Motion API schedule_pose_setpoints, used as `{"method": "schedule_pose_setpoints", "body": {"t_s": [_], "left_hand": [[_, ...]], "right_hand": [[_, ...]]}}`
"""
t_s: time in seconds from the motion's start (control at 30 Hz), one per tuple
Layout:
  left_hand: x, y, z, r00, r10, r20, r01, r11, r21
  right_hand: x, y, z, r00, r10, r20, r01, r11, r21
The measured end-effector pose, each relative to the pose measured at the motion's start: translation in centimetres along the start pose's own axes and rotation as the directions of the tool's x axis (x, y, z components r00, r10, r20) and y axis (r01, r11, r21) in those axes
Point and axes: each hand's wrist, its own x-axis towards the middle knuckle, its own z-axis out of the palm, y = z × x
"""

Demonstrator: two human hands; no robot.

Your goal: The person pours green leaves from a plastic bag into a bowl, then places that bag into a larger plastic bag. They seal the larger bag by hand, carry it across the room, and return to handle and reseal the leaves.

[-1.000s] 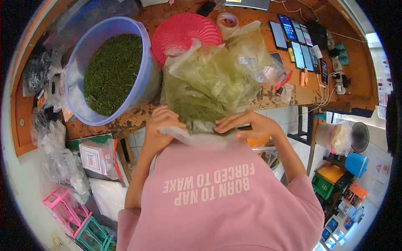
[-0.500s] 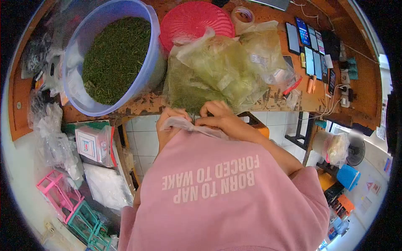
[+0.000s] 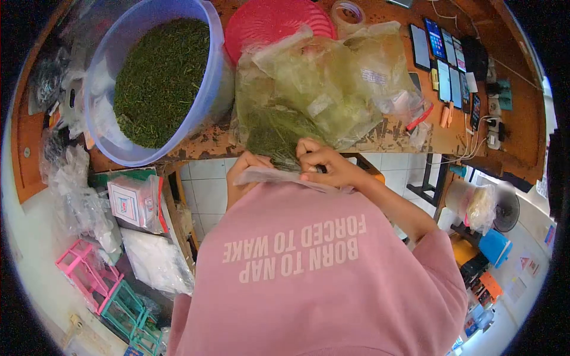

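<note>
The brown wood table [image 3: 516, 127] is chipped at its edge. A blue tub [image 3: 209, 65] full of green bits stands on it. Beside the tub lie a red lid [image 3: 267, 24] and clear bags [image 3: 320, 89] of green bits. A tape roll [image 3: 348, 12] and a row of phones [image 3: 444, 62] lie farther back.

Shirt [image 3: 332, 308] — "BORN TO NAP FORCED TO WAKE"

A clear bag [image 3: 270, 176] is pinched along its edge by the left hand [image 3: 244, 169] and the right hand [image 3: 328, 167], at the rim of the wooden table [image 3: 386, 139]. Just behind, filled bags [image 3: 332, 83] are heaped beside a blue tub [image 3: 209, 83] of dried green herb and a red basket [image 3: 270, 21]. Phones [image 3: 442, 59] are laid in rows at the right.
</note>
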Motion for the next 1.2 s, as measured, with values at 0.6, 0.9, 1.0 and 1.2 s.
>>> {"method": "schedule_pose_setpoints", "body": {"t_s": [0.6,0.9,1.0,1.2], "left_hand": [[2.8,4.7,-0.3,0.834,-0.140,0.533,-0.167,0.858,0.486],[3.7,4.2,-1.8,0.791,-0.230,0.567,-0.086,0.876,0.475],[5.5,6.6,-2.5,0.751,-0.271,0.602,0.152,0.959,0.240],[8.3,5.5,-0.7,0.644,-0.278,0.713,-0.023,0.924,0.381]], "right_hand": [[1.2,-2.8,0.0,0.986,-0.082,0.148,0.150,0.829,-0.538],[0.6,-2.6,-3.2,0.973,0.161,0.167,-0.150,0.986,-0.076],[1.1,-3.6,-3.8,0.971,0.105,0.214,-0.074,0.986,-0.147],[1.6,-4.0,-4.1,0.942,0.035,0.335,0.073,0.950,-0.305]]}}
